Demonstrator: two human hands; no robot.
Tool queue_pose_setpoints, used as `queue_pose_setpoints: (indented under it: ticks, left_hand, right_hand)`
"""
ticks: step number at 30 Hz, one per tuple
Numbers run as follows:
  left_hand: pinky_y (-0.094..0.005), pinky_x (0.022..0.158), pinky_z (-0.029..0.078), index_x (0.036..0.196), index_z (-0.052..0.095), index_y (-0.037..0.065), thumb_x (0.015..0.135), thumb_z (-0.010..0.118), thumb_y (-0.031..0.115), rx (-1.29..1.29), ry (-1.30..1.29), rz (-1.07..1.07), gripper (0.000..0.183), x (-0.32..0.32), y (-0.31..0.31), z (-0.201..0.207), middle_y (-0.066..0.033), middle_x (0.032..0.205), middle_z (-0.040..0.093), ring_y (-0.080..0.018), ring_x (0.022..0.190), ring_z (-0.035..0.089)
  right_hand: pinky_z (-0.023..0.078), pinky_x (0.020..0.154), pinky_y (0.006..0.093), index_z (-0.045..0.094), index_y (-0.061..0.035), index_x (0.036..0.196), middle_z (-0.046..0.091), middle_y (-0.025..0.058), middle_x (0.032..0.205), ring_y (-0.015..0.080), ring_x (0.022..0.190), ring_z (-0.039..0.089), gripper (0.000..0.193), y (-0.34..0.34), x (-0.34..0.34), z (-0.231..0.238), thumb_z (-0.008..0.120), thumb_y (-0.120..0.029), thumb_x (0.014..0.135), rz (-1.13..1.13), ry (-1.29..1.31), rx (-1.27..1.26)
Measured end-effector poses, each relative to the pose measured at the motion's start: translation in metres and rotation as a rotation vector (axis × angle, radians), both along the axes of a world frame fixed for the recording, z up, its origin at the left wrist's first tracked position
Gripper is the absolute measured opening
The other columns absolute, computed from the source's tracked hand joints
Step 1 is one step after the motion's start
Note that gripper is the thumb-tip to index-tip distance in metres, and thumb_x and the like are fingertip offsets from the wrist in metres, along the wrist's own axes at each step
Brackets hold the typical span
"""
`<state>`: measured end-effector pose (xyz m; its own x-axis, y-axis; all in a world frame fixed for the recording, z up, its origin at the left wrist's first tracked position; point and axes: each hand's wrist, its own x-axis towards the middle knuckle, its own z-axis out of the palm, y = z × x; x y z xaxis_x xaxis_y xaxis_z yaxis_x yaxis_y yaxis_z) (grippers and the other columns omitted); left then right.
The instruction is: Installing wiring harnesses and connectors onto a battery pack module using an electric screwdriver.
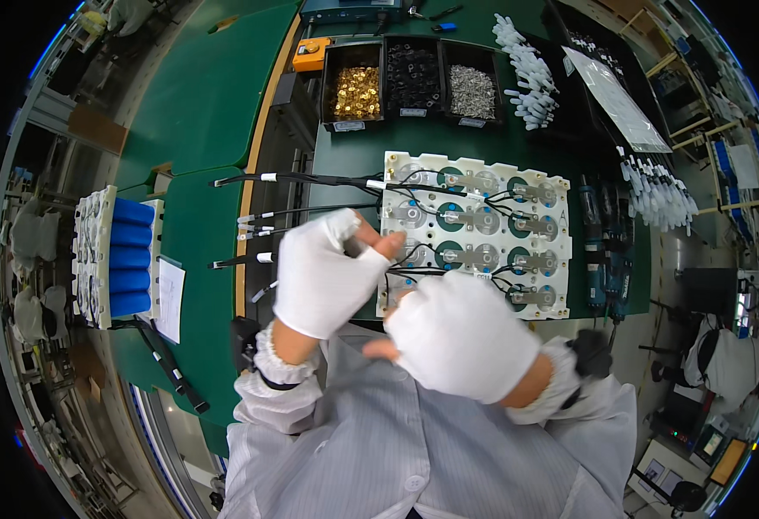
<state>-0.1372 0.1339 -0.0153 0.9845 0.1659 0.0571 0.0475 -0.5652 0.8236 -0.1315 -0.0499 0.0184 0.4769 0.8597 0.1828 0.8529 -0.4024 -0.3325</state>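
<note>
A white battery module (pixel 431 235) with round cells, metal connecting strips and black wires lies before me. My left hand (pixel 328 272), in a white glove with bare fingertips, hovers at its left edge. Thumb and forefinger are pinched together there; whatever lies between them is too small to make out. Just right of it, my gloved right hand (pixel 462 336) is over the module's lower edge, thumb stuck out to the left. Its other fingers are mostly hidden under the hand. Black wire bundles (pixel 310 178) with white labels run off the module to the left.
Behind the module stand black bins of brass nuts (pixel 358 93), dark parts (pixel 412 76) and silver screws (pixel 472 92). White-capped tubes (pixel 527 73) lie at the far right. Power screwdrivers (pixel 606 251) lie right of the module. Another module with blue cells (pixel 131 257) stands left.
</note>
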Motion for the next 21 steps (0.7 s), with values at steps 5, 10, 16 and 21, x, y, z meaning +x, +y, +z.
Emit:
queue_pose_setpoints:
  ticks: [5, 10, 16, 21]
  left_hand:
    - [-0.0389, 0.084, 0.05, 0.097, 0.068, 0.007, 0.084, 0.075, 0.007, 0.448, -0.413, -0.202, 0.015, 0.033, 0.028, 0.015, -0.0086, 0.099, 0.066, -0.0306, 0.093, 0.062]
    - [-0.0442, 0.079, 0.05, 0.105, 0.067, 0.008, 0.082, 0.077, 0.009, 0.664, -0.364, -0.412, 0.025, 0.065, 0.031, 0.013, -0.0107, 0.099, 0.068, -0.0336, 0.092, 0.064]
    - [-0.0452, 0.076, 0.052, 0.103, 0.061, 0.005, 0.086, 0.07, 0.0, 0.585, -0.218, -0.473, 0.02, 0.064, 0.025, 0.017, -0.0152, 0.092, 0.067, -0.0377, 0.088, 0.065]
    - [-0.0442, 0.076, 0.052, 0.1, 0.058, 0.003, 0.085, 0.068, -0.001, 0.418, -0.338, -0.497, 0.018, 0.06, 0.022, 0.006, -0.0145, 0.089, 0.063, -0.0375, 0.086, 0.064]
  right_hand:
    - [0.054, 0.072, 0.0438, 0.068, -0.0047, 0.084, 0.064, 0.0119, 0.078, 0.0313, 0.078, 0.068, 0.027, -0.029, 0.064, 0.026, 0.065, -0.03, 0.094, -0.205, 0.058, -0.087]
    - [0.053, 0.073, 0.0416, 0.069, -0.0061, 0.092, 0.065, 0.0114, 0.086, 0.0317, 0.081, 0.066, 0.015, -0.025, 0.095, 0.002, 0.074, -0.019, 0.086, -0.215, 0.026, -0.021]
    - [0.052, 0.073, 0.0427, 0.064, -0.0058, 0.087, 0.064, 0.0119, 0.086, 0.0331, 0.082, 0.065, 0.01, -0.014, 0.097, -0.014, 0.071, -0.011, 0.084, -0.154, 0.007, 0.044]
    - [0.05, 0.065, 0.0368, 0.064, -0.0023, 0.088, 0.064, 0.0118, 0.082, 0.0288, 0.072, 0.065, 0.006, -0.015, 0.098, -0.006, 0.069, -0.004, 0.087, -0.214, 0.236, 0.298]
